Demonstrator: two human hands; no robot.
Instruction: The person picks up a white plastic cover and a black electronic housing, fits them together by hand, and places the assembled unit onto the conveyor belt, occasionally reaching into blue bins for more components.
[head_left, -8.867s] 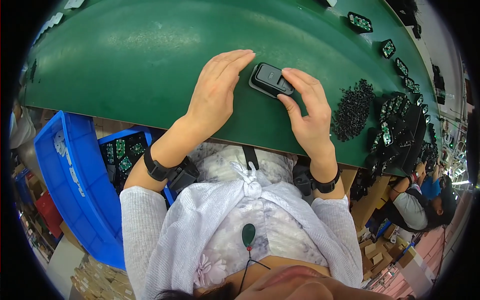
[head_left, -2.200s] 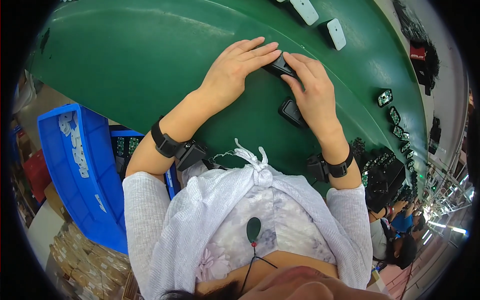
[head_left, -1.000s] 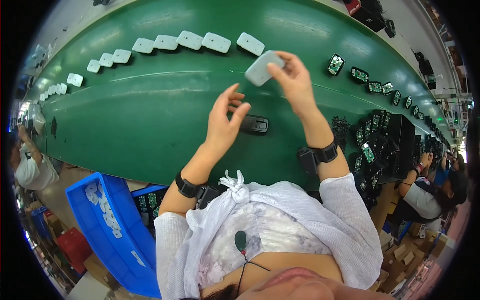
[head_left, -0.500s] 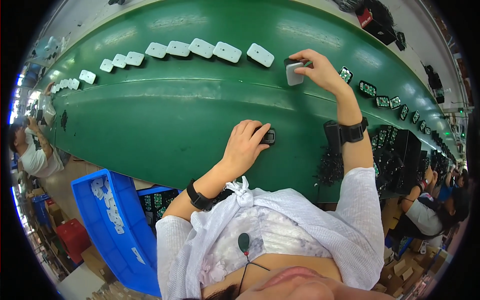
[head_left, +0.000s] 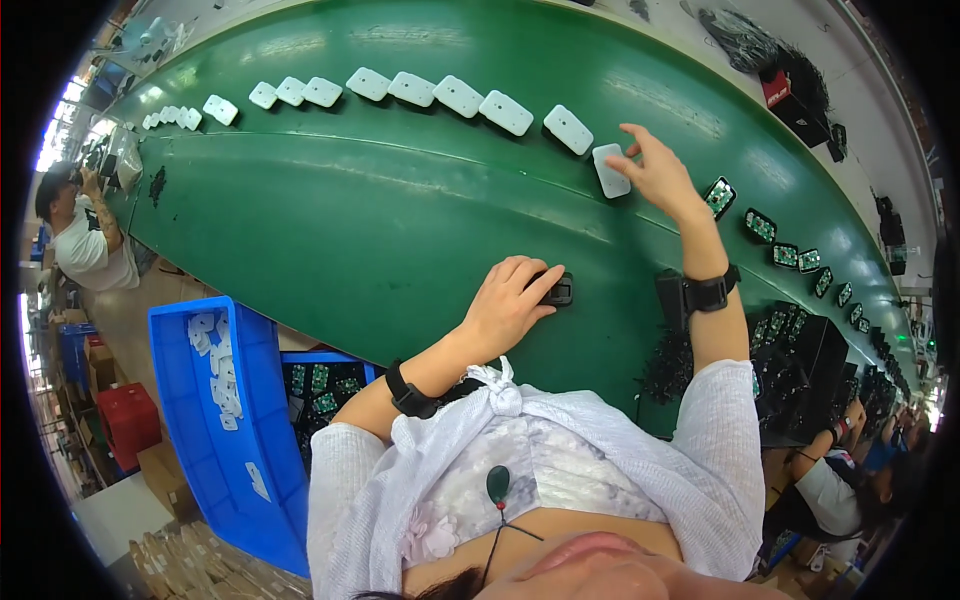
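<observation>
A white-topped case [head_left: 611,177] rests on the green table at the end of a row of similar cases. Above its upper right edge hovers my right hand [head_left: 660,177], thumb and fingers spread apart and gripping nothing. Nearer to me on the table, my left hand [head_left: 507,305] is closed over a small black device [head_left: 564,289]; only its right end shows past my fingers. To the left of my right hand runs the line of white-topped cases [head_left: 458,97], laid flat. On its other side lie black housings with green circuit boards [head_left: 760,226].
The green table [head_left: 330,240] curves across the view. A blue bin [head_left: 184,400] with white plastic parts stands at lower left. Black small parts [head_left: 672,365] are heaped beside my right arm. Co-workers sit at the far left [head_left: 82,235] and lower right [head_left: 838,495].
My right hand has set the white-topped case down flat on the table and let go of it. My left hand stays on the black device. The view has shifted.
</observation>
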